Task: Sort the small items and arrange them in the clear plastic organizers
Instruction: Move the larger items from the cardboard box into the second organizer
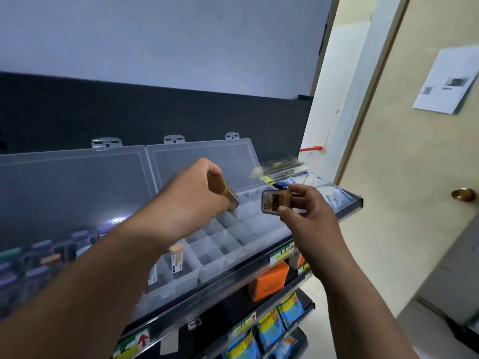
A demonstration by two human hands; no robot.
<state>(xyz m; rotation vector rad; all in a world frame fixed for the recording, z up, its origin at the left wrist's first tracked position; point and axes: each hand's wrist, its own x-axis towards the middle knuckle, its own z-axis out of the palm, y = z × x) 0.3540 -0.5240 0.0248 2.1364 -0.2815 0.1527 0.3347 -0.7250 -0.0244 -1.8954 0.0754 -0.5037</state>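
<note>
A tan item [223, 192] is gripped in the left hand [191, 189] over the clear organizer [233, 244]. A second item [272, 204] is pinched by the right hand [308, 216] at three o'clock. The tan one is best lowered in upright, not dropped.

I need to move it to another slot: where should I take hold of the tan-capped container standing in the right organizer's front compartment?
Pinch its tan cap from straight above. The container stands upright, and only the cap seems to rise above the compartment walls of the clear organizer, which hem in the body.
</note>
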